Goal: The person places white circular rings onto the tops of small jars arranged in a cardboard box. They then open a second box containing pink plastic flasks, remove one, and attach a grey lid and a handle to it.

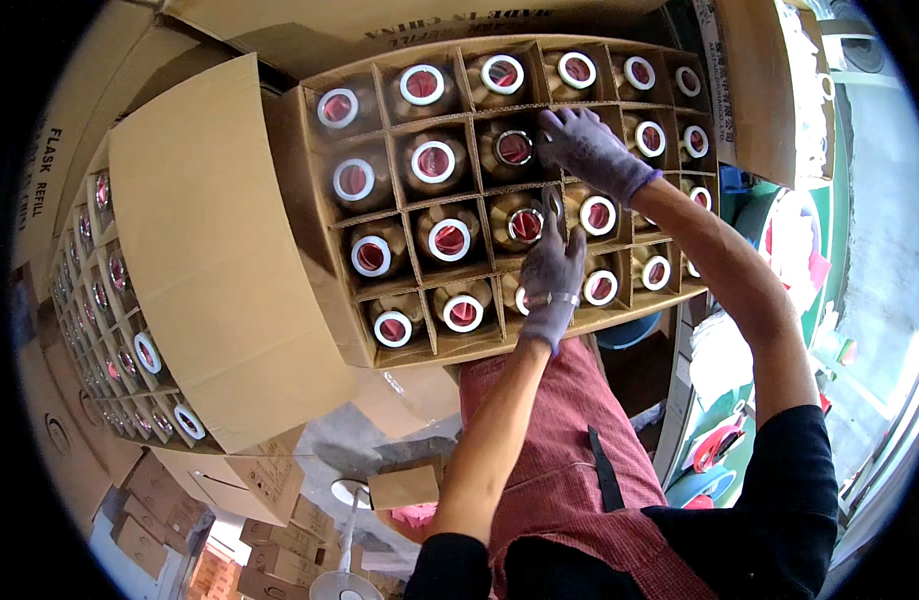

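Apparently fitting rings [404, 85] to flasks [526, 225] in the carton [325, 240], with left hand [555, 275] and right hand [595, 155] beside two ringless ones, with grips too hidden to tell, and calling next for seating rings there.

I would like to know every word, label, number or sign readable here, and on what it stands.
I do not copy printed wording, so I give places only:
Upper carton flap: dark block capitals, upside down.
Left carton flap: dark capitals, running sideways.
Right carton flap: small dark print, sideways, hard to read.
Lower-left carton: print too small to read.
Gold-coloured bottles: none that I can make out.
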Available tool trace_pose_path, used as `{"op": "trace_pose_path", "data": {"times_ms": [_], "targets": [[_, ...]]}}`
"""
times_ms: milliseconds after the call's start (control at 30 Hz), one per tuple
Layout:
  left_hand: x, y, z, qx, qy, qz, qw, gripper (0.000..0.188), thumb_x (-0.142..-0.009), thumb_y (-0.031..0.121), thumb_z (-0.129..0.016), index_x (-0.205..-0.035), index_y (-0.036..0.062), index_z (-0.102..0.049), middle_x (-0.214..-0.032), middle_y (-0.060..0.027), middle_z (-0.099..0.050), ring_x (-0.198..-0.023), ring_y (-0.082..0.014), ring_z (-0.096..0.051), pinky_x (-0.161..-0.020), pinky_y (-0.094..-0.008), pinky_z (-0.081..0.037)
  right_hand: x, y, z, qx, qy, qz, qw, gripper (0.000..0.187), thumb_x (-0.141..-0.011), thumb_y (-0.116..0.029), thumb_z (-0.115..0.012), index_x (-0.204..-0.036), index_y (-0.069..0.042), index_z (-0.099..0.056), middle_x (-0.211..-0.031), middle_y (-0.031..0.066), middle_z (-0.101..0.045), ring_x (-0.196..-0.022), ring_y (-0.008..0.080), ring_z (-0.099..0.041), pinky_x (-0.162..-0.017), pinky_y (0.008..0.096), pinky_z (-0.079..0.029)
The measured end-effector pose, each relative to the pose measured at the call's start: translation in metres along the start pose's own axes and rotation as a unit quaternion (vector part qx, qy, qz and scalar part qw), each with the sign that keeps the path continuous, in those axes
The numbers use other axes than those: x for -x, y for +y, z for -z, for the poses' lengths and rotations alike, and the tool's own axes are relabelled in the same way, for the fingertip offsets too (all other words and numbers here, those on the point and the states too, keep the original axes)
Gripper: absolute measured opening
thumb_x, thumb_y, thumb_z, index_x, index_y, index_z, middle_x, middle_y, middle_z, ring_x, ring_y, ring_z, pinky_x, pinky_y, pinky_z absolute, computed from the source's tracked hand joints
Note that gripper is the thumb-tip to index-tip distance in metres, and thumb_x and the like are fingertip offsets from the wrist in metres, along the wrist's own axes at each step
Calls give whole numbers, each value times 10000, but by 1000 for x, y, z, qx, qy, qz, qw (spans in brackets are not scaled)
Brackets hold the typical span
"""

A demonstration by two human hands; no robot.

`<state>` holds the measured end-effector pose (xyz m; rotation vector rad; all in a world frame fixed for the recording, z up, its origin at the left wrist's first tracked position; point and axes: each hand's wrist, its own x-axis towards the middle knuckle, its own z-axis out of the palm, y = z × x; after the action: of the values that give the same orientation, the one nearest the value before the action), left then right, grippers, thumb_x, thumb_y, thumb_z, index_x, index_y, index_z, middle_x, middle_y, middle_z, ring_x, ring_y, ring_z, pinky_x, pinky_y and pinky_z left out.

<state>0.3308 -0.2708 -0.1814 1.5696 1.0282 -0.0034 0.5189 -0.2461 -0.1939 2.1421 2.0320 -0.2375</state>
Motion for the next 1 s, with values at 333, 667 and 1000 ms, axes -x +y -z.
{"op": "trace_pose_path", "data": {"times_ms": [333,667,1000], "targets": [[-5,-17,4,148,121,16,981,225,-888,257,-686,-965,46,-690,-756,-71,-681,-649,-144,-613,-592,-298,-486,-36,-4,19,-455,-2,-106,884,335,-822,-239,-713,-1108,-73,-653,-923,139,-701,-892,297,-679,-779,387,-526],[-23,-49,33,-165,225,-131,951,189,-930,203,-586,-1021,45,-537,-740,-172,-634,-599,-303,-638,-545,-420,-503,-38,-24,-2,-89,75,-124,985,194,-863,-271,-645,-953,-104,-602,-916,122,-624,-847,315,-670,-703,438,-535],[-15,-39,33,-329,93,-42,939,283,-934,300,-523,-1021,32,-547,-781,-202,-655,-724,-381,-661,-609,-472,-527,-20,-40,-8,-124,46,-98,986,338,-850,-88,-596,-1182,-75,-532,-1032,147,-598,-863,308,-676,-682,402,-572]]}}
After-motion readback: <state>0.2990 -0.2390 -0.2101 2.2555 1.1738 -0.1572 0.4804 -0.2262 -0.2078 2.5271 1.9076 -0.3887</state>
